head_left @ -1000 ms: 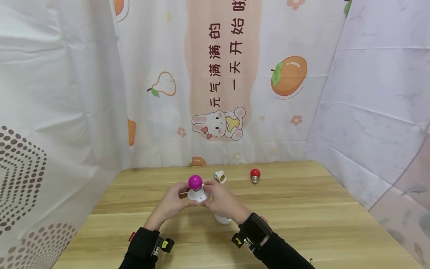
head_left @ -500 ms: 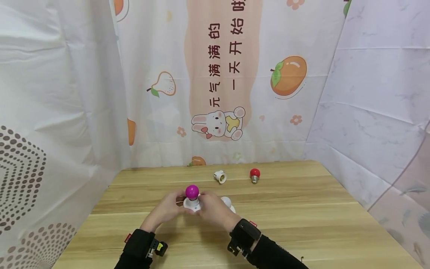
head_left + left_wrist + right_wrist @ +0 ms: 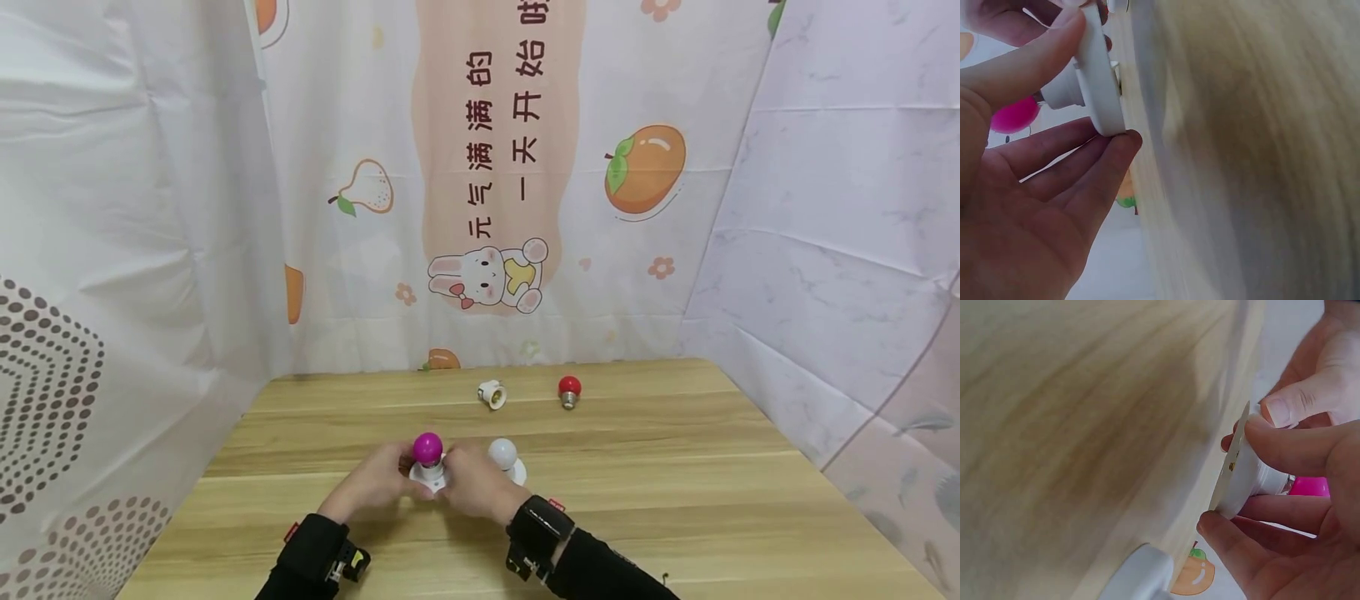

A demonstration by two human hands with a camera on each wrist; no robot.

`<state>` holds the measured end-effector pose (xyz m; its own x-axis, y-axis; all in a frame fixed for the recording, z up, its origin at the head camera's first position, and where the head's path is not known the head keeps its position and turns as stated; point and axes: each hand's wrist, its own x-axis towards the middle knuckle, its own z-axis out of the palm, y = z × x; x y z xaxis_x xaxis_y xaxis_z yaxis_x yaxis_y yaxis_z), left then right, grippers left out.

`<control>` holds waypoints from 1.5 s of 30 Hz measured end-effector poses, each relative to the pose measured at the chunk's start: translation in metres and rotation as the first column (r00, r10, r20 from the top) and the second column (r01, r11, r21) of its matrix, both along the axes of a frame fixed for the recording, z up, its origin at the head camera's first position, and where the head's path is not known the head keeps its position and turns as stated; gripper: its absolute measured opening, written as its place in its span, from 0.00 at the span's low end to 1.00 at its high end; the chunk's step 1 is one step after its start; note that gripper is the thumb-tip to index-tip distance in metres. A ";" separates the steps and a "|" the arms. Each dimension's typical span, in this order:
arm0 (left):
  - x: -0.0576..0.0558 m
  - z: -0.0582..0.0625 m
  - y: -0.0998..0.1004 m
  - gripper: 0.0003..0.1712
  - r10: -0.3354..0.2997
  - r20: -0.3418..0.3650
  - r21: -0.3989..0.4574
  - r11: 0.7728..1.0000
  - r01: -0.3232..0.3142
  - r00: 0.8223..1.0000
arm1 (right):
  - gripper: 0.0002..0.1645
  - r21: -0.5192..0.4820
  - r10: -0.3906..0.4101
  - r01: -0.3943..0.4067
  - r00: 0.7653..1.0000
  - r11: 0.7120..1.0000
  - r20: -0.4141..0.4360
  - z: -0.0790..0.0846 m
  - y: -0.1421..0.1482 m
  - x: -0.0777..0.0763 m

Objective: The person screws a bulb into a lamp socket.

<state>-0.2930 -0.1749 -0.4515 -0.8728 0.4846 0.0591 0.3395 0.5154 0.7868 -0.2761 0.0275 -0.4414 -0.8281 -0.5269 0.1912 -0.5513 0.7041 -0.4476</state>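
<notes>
A magenta light bulb (image 3: 427,448) stands upright in a white round lamp holder (image 3: 431,477). My left hand (image 3: 381,483) grips the holder's base from the left, thumb at the front and fingers on the far side. From the right, my right hand (image 3: 477,481) pinches the same base. Both wrist views show the base's rim (image 3: 1104,81) between thumb and fingers, close to the tabletop; whether it touches the wood I cannot tell. Just beyond the right hand, a white bulb (image 3: 502,453) sits in a second white holder (image 3: 518,472), partly hidden by that hand.
Farther back on the wooden table (image 3: 675,492) lie a loose white socket (image 3: 492,394) and a red bulb (image 3: 569,392) with a metal screw base. A printed curtain (image 3: 360,283) hangs behind the table, with more cloth at both sides.
Both hands have brought the magenta bulb and its holder down and nearer to me, slightly left. The white bulb, hidden behind the right hand earlier, has come into view.
</notes>
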 end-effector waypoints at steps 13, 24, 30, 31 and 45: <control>0.001 -0.005 0.000 0.26 0.018 0.010 -0.089 0.996 -0.017 1.000 | 0.17 0.017 -0.033 0.032 0.994 0.999 0.101 -0.010 -0.005 0.003; 0.005 -0.001 0.003 0.32 0.080 -0.001 -0.138 0.987 -0.079 0.997 | 0.17 0.094 -0.051 0.048 0.998 0.994 0.023 -0.014 -0.010 0.002; 0.003 -0.002 0.003 0.33 0.103 0.002 -0.130 0.986 -0.102 0.995 | 0.14 0.161 -0.024 0.036 0.997 0.986 -0.078 -0.016 -0.011 0.002; 0.003 -0.003 0.003 0.33 0.106 0.002 -0.127 0.986 -0.105 0.994 | 0.13 0.170 -0.019 0.033 0.996 0.985 -0.087 -0.016 -0.010 0.002; -0.005 -0.004 0.002 0.30 0.199 -0.017 -0.145 0.969 -0.199 0.980 | 0.07 0.142 0.021 -0.009 0.996 0.990 -0.082 0.008 -0.005 0.010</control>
<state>-0.2984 -0.1734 -0.4552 -0.9525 0.3045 0.0033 0.2203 0.6814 0.6980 -0.2664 0.0224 -0.4337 -0.8042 -0.5659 0.1816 -0.5935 0.7481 -0.2967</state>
